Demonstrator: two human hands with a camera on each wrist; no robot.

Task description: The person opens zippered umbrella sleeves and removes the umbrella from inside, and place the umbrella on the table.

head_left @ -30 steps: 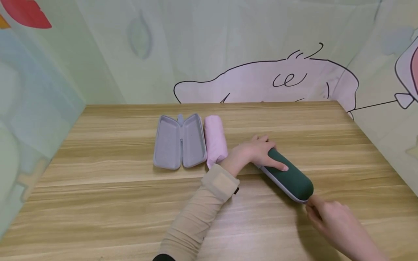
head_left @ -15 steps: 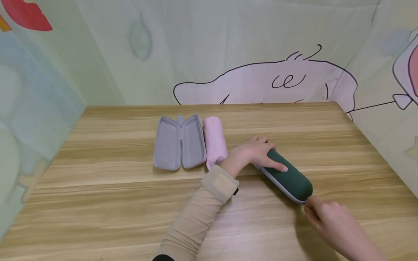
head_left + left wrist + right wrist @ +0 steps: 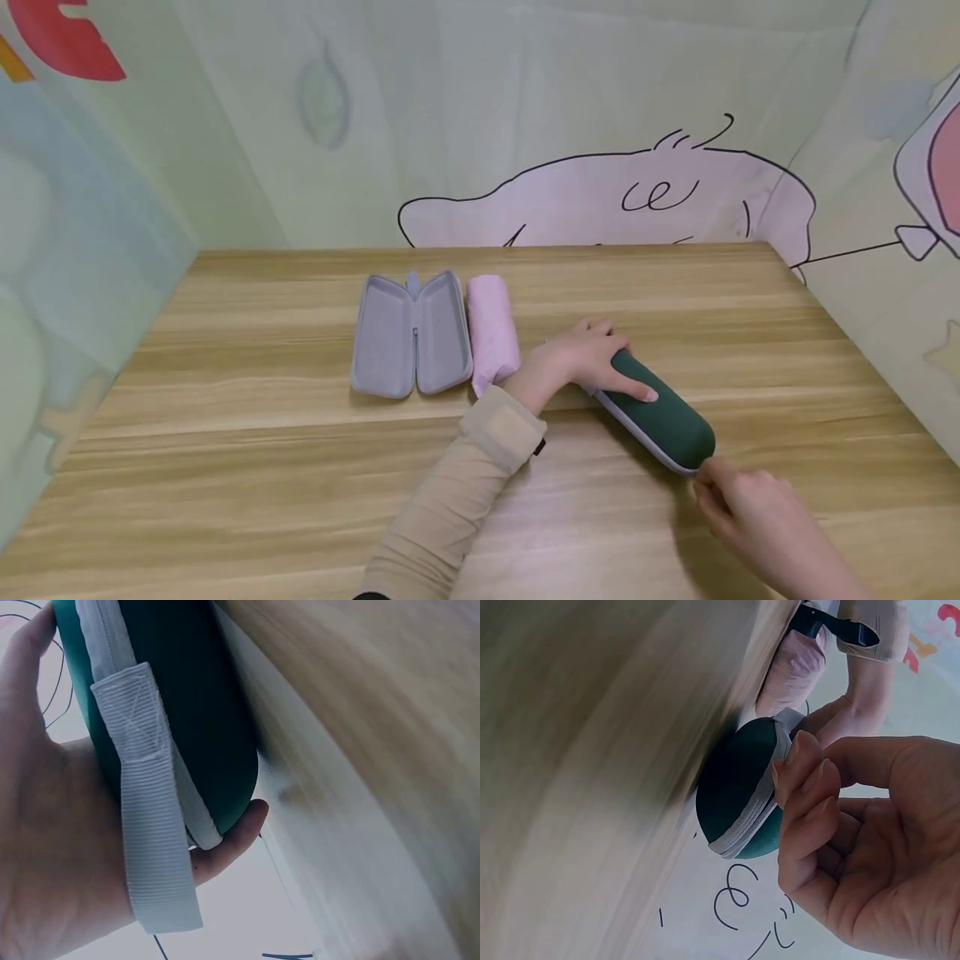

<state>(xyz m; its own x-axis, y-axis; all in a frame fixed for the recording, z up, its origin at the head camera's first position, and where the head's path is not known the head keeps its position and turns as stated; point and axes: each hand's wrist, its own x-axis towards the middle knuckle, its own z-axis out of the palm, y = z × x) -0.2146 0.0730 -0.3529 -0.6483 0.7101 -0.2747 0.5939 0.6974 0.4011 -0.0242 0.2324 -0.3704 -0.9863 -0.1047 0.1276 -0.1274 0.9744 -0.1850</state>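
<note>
A long, rounded dark green case [image 3: 671, 429] lies slantwise on the table, closed, with a light grey zipper band [image 3: 750, 817] along its side. My left hand [image 3: 581, 362] grips its far end, thumb lying across the top. A grey ribbed strap [image 3: 157, 840] hangs from that end beside the palm. At the near end my right hand [image 3: 768, 517] pinches with thumb and curled fingers right at the zipper; the small pull itself is hidden by the fingertips.
An open grey case [image 3: 382, 350], hinged in two halves, lies left of centre on the wooden table [image 3: 225, 467]. Beside it is a pink wrapped roll [image 3: 492, 333], close to my left wrist. A printed cloth wall [image 3: 525, 100] stands along the back and sides.
The head view has tilted a little, so everything sits slightly lower in it. Both hands keep the same hold, and the green case stays in its place.
</note>
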